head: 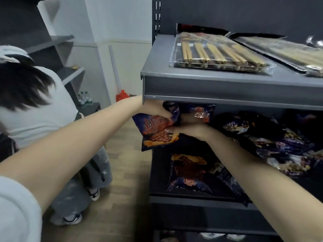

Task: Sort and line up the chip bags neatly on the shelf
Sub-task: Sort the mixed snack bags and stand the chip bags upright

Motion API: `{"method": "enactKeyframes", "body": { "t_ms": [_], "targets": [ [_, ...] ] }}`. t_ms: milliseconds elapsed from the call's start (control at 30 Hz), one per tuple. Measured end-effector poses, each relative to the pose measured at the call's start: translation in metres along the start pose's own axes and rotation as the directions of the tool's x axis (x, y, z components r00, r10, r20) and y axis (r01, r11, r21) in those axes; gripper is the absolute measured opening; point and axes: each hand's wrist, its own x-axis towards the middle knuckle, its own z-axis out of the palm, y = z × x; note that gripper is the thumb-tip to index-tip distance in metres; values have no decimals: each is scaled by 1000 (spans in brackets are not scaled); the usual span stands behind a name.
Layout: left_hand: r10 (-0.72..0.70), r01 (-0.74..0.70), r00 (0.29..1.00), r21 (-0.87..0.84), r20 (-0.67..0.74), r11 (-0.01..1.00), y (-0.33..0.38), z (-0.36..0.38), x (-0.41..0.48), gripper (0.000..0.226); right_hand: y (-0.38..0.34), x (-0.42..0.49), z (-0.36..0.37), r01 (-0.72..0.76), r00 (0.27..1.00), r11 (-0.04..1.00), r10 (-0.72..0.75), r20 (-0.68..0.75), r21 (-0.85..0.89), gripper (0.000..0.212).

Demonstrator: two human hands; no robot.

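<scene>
Chip bag (158, 130) between both hands

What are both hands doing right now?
Left hand: closed on the dark blue chip bag.
Right hand: gripping the same bag's lower edge.

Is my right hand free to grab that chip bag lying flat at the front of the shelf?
Probably not yet. The right hand is gripping the held chip bag with the left hand. The flat bag lies uncovered just below.

Bare forearms; pale grey-white sleeve (15, 212) on left upper arm.
</scene>
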Motion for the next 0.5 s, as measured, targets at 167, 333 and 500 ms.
{"method": "enactKeyframes", "body": {
  "t_ms": [167, 333, 500],
  "targets": [
    [63, -74, 976, -47, -209, 996, -22, 23, 9, 50, 32, 2, 5, -24, 993, 975, 48, -105, 220, 34],
    [-44, -166, 807, -298, -589, 940, -60, 59, 18, 70, 48, 10, -1, -47, 968, 876, 158, -195, 479, 35],
    [-259, -22, 898, -622, -357, 782, -67, 108, 14, 104, 57, 14, 9, -74, 957, 834, 213, -195, 548, 51]
  ]
}}
